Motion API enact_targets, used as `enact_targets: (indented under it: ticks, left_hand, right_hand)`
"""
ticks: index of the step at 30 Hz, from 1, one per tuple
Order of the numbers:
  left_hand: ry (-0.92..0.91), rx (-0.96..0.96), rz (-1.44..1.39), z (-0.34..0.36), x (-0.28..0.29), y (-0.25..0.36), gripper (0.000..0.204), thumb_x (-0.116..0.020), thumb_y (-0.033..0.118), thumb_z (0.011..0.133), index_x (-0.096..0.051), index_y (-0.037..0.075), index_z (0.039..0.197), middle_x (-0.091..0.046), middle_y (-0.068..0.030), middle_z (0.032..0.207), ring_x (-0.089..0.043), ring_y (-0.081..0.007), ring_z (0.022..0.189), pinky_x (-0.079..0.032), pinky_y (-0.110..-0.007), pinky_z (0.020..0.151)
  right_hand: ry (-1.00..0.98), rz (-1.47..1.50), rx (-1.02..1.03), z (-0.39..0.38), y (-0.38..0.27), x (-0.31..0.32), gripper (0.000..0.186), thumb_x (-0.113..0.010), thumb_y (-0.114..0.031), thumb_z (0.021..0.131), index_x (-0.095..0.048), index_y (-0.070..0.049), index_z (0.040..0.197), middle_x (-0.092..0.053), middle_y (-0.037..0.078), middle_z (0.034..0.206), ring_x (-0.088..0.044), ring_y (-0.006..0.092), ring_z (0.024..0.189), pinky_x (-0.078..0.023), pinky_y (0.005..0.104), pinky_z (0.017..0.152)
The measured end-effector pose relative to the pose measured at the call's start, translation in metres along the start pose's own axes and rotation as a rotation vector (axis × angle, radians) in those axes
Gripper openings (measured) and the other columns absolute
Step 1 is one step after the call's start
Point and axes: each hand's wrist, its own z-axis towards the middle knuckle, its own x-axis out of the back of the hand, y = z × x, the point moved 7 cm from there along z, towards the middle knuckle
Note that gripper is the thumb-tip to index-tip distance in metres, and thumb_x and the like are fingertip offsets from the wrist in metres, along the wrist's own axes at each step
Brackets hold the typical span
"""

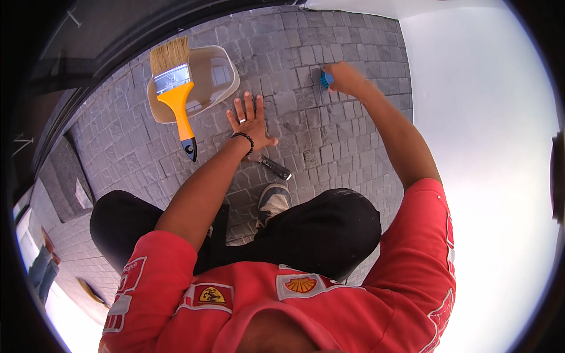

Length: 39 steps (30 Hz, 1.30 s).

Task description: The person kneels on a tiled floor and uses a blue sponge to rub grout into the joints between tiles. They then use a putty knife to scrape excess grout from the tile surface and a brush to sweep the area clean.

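Observation:
My right hand (348,79) is wrapped round a small blue brush (326,79), its bristles against the grey stone-patterned floor (347,138) near the white wall. My left hand (252,125) lies flat on the same floor with its fingers spread, holding nothing. Close to its wrist rests a dark-handled tool (275,168), partly hidden beneath the hand; its kind is unclear. Left of that hand stands a pale plastic tub (226,97) with liquid in it. A wide paintbrush (182,120) with a yellow handle lies across the tub, its tan bristles pointing away from me.
A smooth white wall (471,117) rises along the right. At the far left runs a dark frame (100,73), with a dark grey mat or slab (66,176) nearer me. My shoe (274,203) is planted between my bent knees, just behind the dark-handled tool.

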Motion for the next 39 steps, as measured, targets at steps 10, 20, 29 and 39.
enact_targets:
  ticks: [10,20,29,39]
  left_hand:
    - [-0.004,-0.006,-0.004,0.001,-0.003,-0.001,0.143,-0.075,0.067,0.075,0.025,0.005,0.155,0.033,-0.0294,0.158,0.035,-0.0519,0.142,0.011,-0.072,0.111]
    - [-0.002,0.005,-0.034,-0.002,0.001,-0.001,0.139,-0.077,0.063,0.076,0.020,0.006,0.157,0.030,-0.0258,0.160,0.033,-0.0494,0.144,0.010,-0.069,0.114]
    - [-0.032,0.010,0.018,0.000,-0.001,0.001,0.143,-0.074,0.069,0.075,0.025,0.003,0.154,0.033,-0.0310,0.157,0.035,-0.0527,0.141,0.011,-0.072,0.111]
    - [-0.041,0.024,0.004,0.001,-0.002,0.001,0.143,-0.074,0.070,0.074,0.023,0.001,0.154,0.033,-0.0322,0.156,0.035,-0.0533,0.140,0.013,-0.072,0.111]
  right_hand:
    - [0.059,0.068,-0.025,-0.019,-0.003,-0.011,0.057,-0.076,-0.016,0.084,-0.054,-0.006,0.135,-0.065,0.023,0.116,-0.066,0.0413,0.104,-0.055,0.0484,0.088]
    - [-0.148,-0.010,0.080,-0.026,-0.007,-0.023,0.061,-0.076,-0.012,0.083,-0.054,-0.007,0.139,-0.061,0.020,0.129,-0.066,0.0397,0.107,-0.055,0.0468,0.090]
    - [0.562,-0.019,0.097,0.087,-0.015,0.051,0.057,-0.064,-0.013,0.092,-0.045,-0.011,0.146,-0.058,0.020,0.132,-0.064,0.0405,0.112,-0.055,0.0466,0.091]
    - [0.600,0.095,-0.461,0.088,0.083,0.067,0.065,-0.066,-0.025,0.092,-0.040,0.004,0.144,-0.060,0.030,0.118,-0.065,0.0435,0.102,-0.054,0.0496,0.088]
